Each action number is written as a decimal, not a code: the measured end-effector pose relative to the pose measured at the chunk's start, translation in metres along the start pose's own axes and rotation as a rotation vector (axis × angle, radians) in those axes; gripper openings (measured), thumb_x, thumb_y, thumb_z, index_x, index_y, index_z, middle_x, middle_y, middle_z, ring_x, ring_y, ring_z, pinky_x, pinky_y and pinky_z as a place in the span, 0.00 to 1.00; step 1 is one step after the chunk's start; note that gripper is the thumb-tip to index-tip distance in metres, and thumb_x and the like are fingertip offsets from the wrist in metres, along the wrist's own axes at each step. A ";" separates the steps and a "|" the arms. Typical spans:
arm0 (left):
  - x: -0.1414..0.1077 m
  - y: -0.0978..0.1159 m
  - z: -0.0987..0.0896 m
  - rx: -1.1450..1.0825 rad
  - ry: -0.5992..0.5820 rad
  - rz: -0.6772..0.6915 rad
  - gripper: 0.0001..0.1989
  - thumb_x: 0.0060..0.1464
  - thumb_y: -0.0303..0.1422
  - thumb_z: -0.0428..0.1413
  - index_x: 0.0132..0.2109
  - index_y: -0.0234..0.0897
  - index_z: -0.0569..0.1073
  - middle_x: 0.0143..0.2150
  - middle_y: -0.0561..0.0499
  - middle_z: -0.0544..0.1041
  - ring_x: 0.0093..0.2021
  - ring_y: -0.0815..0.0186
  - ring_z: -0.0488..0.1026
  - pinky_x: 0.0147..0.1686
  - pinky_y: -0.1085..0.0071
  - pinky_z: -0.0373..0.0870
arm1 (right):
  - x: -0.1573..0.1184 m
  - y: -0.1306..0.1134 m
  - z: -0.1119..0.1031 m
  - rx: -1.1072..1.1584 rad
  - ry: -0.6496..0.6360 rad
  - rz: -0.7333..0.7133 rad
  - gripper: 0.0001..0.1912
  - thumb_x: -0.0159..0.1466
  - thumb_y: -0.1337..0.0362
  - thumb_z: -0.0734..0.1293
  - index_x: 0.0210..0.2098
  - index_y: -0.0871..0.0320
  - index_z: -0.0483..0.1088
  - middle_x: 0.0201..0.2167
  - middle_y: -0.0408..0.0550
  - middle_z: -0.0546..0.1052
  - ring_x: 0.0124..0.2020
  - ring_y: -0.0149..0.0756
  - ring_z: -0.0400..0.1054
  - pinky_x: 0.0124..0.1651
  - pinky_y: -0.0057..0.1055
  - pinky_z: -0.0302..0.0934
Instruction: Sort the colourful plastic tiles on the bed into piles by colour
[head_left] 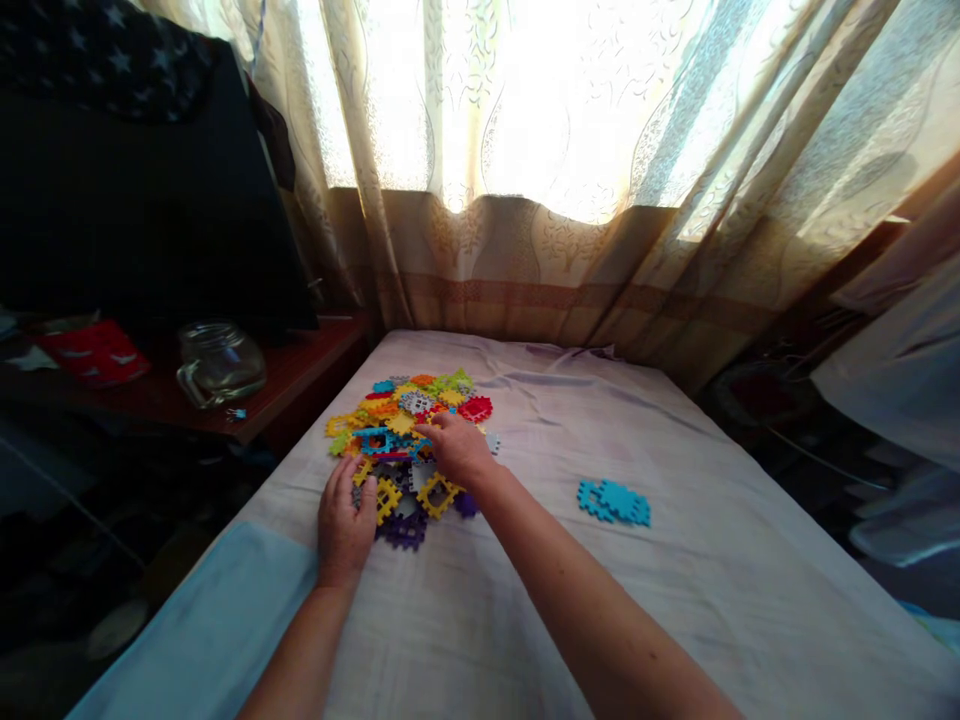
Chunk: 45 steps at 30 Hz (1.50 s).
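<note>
A heap of interlocking plastic gear pieces (400, 424) in yellow, orange, red, blue, green, grey and purple lies on the sheet. My left hand (346, 520) rests at the heap's near left edge, thumb and fingers apart, beside a yellow gear piece (387, 498). Over the heap's right side reaches my right hand (459, 447), its fingers stretched out among the pieces and nothing visibly held. Part of the heap is hidden beneath it. Apart to the right lie light-blue gear pieces (615, 502), overlapping each other. Purple pieces (405, 530) sit at the near edge.
The pieces lie on a bed with a pale sheet (720, 590). Left of it stands a dark red desk (300, 365) with a glass jug (221, 362), a red container (96, 352) and a large dark screen (142, 210). Curtains (525, 250) hang behind.
</note>
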<state>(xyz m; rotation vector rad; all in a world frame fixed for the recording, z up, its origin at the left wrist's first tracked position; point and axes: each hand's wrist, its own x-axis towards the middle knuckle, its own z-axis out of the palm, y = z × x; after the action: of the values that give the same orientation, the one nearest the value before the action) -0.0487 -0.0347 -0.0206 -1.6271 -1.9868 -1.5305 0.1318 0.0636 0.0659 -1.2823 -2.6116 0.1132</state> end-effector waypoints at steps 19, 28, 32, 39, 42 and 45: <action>0.005 0.002 -0.003 -0.010 -0.033 -0.019 0.21 0.58 0.44 0.49 0.51 0.36 0.72 0.55 0.38 0.74 0.57 0.55 0.70 0.59 0.55 0.65 | -0.117 0.095 -0.013 0.154 0.613 0.412 0.08 0.62 0.62 0.62 0.35 0.56 0.72 0.34 0.47 0.77 0.33 0.33 0.71 0.39 0.27 0.60; 0.007 0.002 -0.005 -0.016 -0.050 -0.043 0.18 0.58 0.41 0.51 0.51 0.39 0.72 0.56 0.41 0.73 0.58 0.53 0.69 0.60 0.51 0.65 | -0.204 0.169 -0.008 0.026 0.532 0.786 0.14 0.55 0.67 0.60 0.36 0.55 0.75 0.38 0.48 0.79 0.38 0.38 0.71 0.41 0.31 0.62; 0.007 0.001 -0.004 -0.008 -0.048 -0.063 0.18 0.58 0.41 0.51 0.52 0.39 0.72 0.57 0.39 0.73 0.59 0.52 0.69 0.60 0.49 0.64 | -0.202 0.166 -0.016 -0.010 0.596 0.790 0.17 0.55 0.70 0.57 0.34 0.54 0.76 0.36 0.48 0.79 0.38 0.38 0.71 0.41 0.31 0.62; 0.003 0.000 -0.001 -0.027 0.047 -0.067 0.18 0.57 0.38 0.50 0.51 0.37 0.73 0.55 0.40 0.73 0.57 0.56 0.70 0.59 0.55 0.65 | -0.152 0.113 -0.010 0.046 0.583 0.496 0.16 0.58 0.71 0.57 0.33 0.55 0.76 0.35 0.48 0.79 0.39 0.38 0.71 0.44 0.32 0.63; 0.002 -0.003 0.000 -0.031 0.094 -0.096 0.18 0.58 0.38 0.49 0.52 0.37 0.72 0.56 0.39 0.72 0.58 0.56 0.70 0.59 0.56 0.66 | -0.104 0.063 -0.001 0.120 0.427 0.233 0.16 0.60 0.72 0.59 0.37 0.53 0.76 0.38 0.47 0.79 0.42 0.37 0.71 0.47 0.31 0.63; 0.002 -0.007 0.000 -0.050 0.132 -0.140 0.17 0.59 0.37 0.49 0.53 0.38 0.72 0.56 0.40 0.72 0.58 0.59 0.69 0.59 0.58 0.66 | -0.052 0.013 0.005 0.123 0.284 0.040 0.14 0.63 0.70 0.61 0.43 0.52 0.75 0.43 0.48 0.79 0.45 0.38 0.70 0.50 0.32 0.62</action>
<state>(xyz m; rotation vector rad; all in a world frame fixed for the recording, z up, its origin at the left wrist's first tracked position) -0.0552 -0.0332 -0.0238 -1.3897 -2.0442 -1.7016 0.1715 0.0312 0.0497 -1.2106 -2.3040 0.0899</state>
